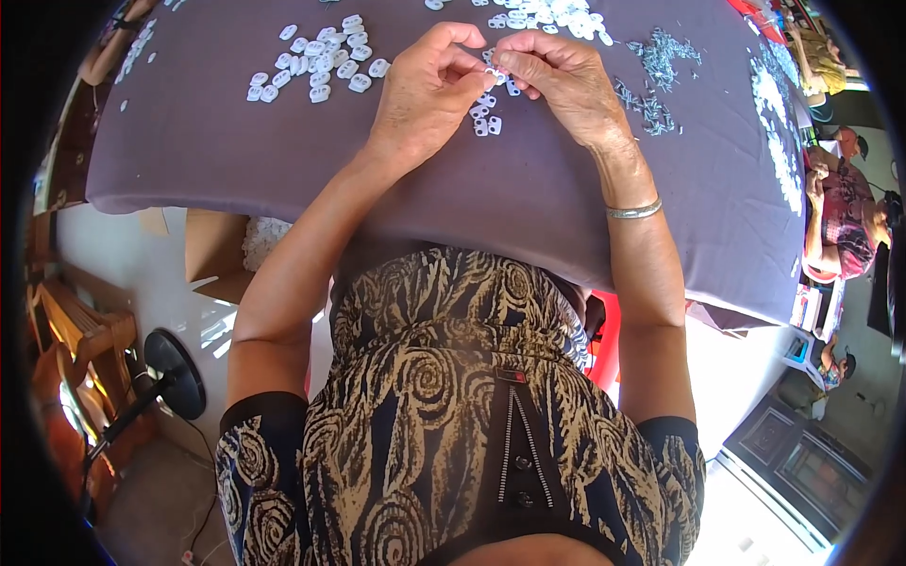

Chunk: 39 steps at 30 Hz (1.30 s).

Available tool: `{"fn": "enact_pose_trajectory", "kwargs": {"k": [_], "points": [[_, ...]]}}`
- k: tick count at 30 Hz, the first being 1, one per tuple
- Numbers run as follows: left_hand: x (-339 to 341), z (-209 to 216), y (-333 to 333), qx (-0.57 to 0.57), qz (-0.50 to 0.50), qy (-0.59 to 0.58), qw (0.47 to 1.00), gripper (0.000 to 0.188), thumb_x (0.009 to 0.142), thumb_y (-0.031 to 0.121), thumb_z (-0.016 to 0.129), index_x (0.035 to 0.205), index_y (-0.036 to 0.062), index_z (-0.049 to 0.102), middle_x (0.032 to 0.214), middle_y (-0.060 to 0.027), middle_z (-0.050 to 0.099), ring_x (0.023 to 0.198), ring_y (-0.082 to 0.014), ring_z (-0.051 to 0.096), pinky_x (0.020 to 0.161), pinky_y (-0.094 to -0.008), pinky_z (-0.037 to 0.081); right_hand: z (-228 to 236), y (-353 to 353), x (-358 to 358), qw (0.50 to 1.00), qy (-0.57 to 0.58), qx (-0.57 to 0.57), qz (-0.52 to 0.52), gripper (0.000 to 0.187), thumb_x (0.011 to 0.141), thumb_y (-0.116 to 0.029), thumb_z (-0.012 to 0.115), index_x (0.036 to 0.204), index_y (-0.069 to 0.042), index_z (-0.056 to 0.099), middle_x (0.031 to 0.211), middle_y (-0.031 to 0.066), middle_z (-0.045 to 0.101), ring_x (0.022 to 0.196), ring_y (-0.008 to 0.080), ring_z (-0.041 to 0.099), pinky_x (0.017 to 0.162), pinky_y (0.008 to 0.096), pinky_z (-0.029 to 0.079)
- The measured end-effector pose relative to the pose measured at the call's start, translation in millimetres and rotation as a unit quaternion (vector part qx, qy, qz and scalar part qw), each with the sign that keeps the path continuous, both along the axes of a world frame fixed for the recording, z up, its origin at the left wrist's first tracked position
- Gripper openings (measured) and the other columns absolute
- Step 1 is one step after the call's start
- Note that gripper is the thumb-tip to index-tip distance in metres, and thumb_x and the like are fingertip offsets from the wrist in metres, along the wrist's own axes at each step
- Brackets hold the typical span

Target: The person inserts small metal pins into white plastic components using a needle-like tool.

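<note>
My left hand (425,99) pinches a small white plastic piece (495,75) between thumb and fingers above the table. Close beside it, my right hand (566,85) has its thumb and forefinger closed at the upper side of the piece; what they grip is too small to make out. Below the fingertips lie several white two-holed pieces (488,124), partly covered by the hands. A loose group of white oval pieces (326,58) spreads to the left. To the right are small heaps of grey metal screws (663,58).
A dark cloth covers the table (236,156). More white pieces (557,17) are heaped at the far side and along the right edge. An open cardboard box (212,247) stands on the floor at left, near a round black stand base (175,374). Other people (845,203) sit at the right.
</note>
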State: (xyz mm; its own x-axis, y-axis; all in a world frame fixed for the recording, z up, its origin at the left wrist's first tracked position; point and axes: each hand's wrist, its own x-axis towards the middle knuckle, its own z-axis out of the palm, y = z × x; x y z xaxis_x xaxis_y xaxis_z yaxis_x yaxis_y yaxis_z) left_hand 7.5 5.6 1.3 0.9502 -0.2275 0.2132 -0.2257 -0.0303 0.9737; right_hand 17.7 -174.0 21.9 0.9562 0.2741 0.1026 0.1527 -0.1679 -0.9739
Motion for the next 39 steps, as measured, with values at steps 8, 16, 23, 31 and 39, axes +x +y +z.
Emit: {"fn": "enact_pose_trajectory", "kwargs": {"k": [8,16,23,31,39], "points": [[1,-4,0,-0.014,-0.003,-0.011,1.000,0.031,0.083,0.004,0.066,0.111,0.0015,0.054,0.083,-0.0063,0.067,0.072,-0.0078,0.058,0.064,-0.0228,0.048,2,1,-1,0.997,-0.053,-0.048,0.008,0.017,0.089,-0.018,0.066,0.096,-0.002,0.070,0.074,-0.0012,0.062,0.066,0.0063,0.051,0.061,0.0228,0.045],[-1,-5,0,-0.015,0.002,0.012,1.000,0.030,0.083,0.003,0.067,0.110,0.0014,0.054,0.083,-0.0056,0.067,0.072,-0.0072,0.058,0.064,-0.0223,0.048,-1,-1,-1,0.988,-0.069,-0.138,0.004,0.023,0.092,-0.022,0.064,0.101,-0.001,0.067,0.083,-0.0005,0.064,0.073,0.0066,0.054,0.067,0.0230,0.048],[-4,-7,-5,-0.056,0.010,0.043,0.997,0.031,0.084,0.000,0.066,0.112,0.0012,0.052,0.083,-0.0057,0.066,0.073,-0.0068,0.058,0.062,-0.0219,0.050,7,4,-6,0.970,-0.121,-0.212,-0.008,0.018,0.092,-0.019,0.063,0.095,-0.002,0.067,0.075,-0.0014,0.062,0.066,0.0057,0.050,0.061,0.0234,0.044],[0,-11,-7,-0.062,0.041,0.060,0.995,0.033,0.080,-0.002,0.067,0.108,-0.0003,0.049,0.079,-0.0099,0.066,0.066,-0.0091,0.060,0.057,-0.0234,0.052,2,11,-5,0.959,-0.148,-0.238,-0.030,0.015,0.091,-0.017,0.061,0.089,-0.002,0.065,0.066,0.0007,0.058,0.060,0.0064,0.047,0.056,0.0259,0.043],[4,-11,-2,-0.031,0.016,0.054,0.998,0.031,0.082,0.001,0.067,0.109,-0.0014,0.050,0.080,-0.0094,0.066,0.070,-0.0092,0.061,0.057,-0.0237,0.053,13,9,-1,0.963,-0.073,-0.260,0.006,0.020,0.093,-0.023,0.060,0.092,-0.003,0.064,0.067,-0.0011,0.056,0.063,0.0069,0.046,0.057,0.0251,0.042]]}}
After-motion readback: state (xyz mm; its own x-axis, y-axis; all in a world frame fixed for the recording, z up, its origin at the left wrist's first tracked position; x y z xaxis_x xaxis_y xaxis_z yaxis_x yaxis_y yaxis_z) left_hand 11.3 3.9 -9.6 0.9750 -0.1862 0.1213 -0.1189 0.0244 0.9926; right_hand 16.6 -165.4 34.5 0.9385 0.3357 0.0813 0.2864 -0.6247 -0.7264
